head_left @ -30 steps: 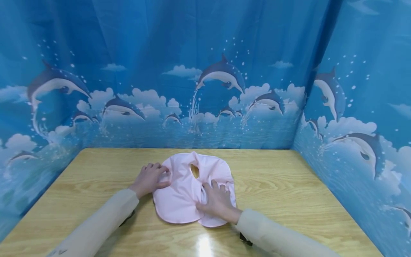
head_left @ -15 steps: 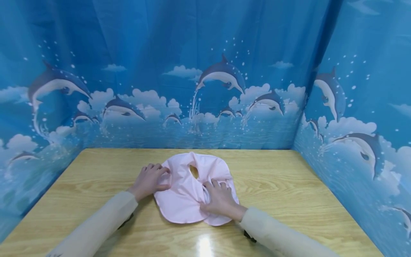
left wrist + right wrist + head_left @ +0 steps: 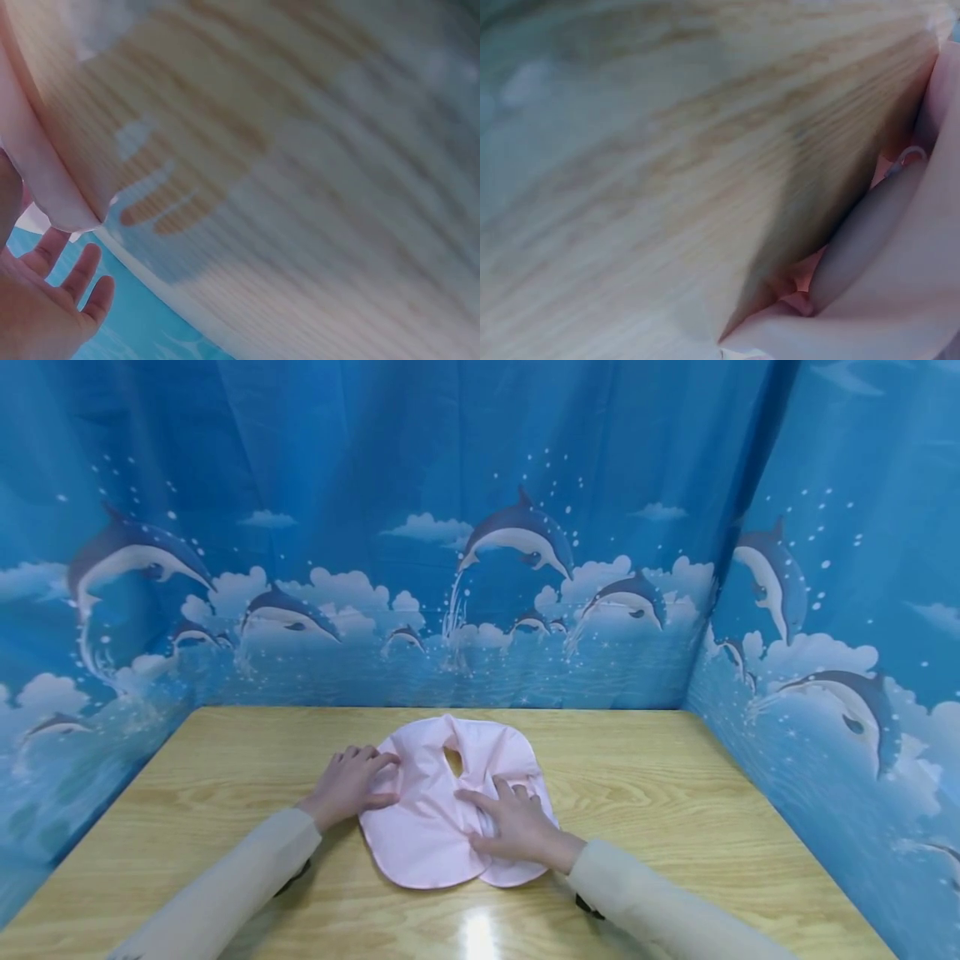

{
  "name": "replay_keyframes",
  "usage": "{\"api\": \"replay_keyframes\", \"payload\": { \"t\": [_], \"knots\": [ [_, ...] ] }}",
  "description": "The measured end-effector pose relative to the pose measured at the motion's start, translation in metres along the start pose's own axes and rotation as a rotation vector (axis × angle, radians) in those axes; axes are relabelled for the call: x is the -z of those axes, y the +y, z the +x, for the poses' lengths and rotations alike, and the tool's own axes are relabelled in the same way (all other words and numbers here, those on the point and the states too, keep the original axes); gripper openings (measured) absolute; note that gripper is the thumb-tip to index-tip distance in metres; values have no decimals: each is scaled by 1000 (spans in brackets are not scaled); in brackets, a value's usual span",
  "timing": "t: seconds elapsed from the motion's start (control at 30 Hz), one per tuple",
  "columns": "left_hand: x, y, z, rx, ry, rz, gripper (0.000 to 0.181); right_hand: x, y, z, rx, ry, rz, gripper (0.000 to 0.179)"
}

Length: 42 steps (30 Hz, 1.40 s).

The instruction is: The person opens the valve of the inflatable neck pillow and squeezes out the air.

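Observation:
A pink bib-like cloth (image 3: 420, 843), rounded at its edges, lies on the table with a hole near its middle and overlapping lobes at the bottom. My left hand (image 3: 352, 785) rests on its left edge, thumb and index fingertip apart on the fabric. In the left wrist view, the other fingers of that left hand (image 3: 56, 300) stick out past the cloth edge (image 3: 52, 150). My right hand (image 3: 517, 827) lies across the right lobe, fingers spread. In the right wrist view the cloth (image 3: 900, 262) gapes off the table, beside a small white loop (image 3: 911, 152); the fingers are mostly hidden.
The wood-grain table (image 3: 660, 810) extends to both sides of the cloth. A blue dolphin-print curtain (image 3: 360, 510) stands behind it and along the right. Pale sleeves (image 3: 232, 877) cover both forearms.
My right hand has shifted slightly right, and its index finger has straightened out to the left over the cloth. The lower lobes overlap more than before. The left hand stays nearly still.

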State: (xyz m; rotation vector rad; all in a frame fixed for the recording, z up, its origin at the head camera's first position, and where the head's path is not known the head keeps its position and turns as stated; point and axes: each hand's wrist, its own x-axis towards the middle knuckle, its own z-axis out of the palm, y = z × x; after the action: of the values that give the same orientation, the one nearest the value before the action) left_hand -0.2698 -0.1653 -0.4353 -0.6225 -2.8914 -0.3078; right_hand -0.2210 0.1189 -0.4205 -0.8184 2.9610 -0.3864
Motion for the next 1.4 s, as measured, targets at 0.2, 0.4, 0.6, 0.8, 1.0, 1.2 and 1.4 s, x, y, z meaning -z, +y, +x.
{"api": "replay_keyframes", "payload": {
  "t": [0.2, 0.4, 0.6, 0.8, 1.0, 1.2, 1.4],
  "knots": [
    [1, 1, -1, -16, 5, 6, 53, 0, 4, 1, 3, 27, -11, 55],
    [2, 6, -3, -24, 24, 21, 51, 0, 9, 2, 56, 75, -33, 50],
    [3, 11, -4, -27, 37, 18, 50, 3, 12, 3, 80, 81, -49, 43],
    [2, 13, -5, -11, 1, 12, 50, 1, 17, 5, 109, 82, -69, 41],
    [4, 15, -7, -3, -14, -9, 50, -1, 22, 5, 124, 77, -56, 45],
    [4, 17, -7, 9, -27, 1, 47, 0, 25, 4, 120, 64, -65, 65],
    [5, 18, -7, 20, -45, -1, 46, 7, 25, 7, 85, 40, -64, 91]
  ]
}}
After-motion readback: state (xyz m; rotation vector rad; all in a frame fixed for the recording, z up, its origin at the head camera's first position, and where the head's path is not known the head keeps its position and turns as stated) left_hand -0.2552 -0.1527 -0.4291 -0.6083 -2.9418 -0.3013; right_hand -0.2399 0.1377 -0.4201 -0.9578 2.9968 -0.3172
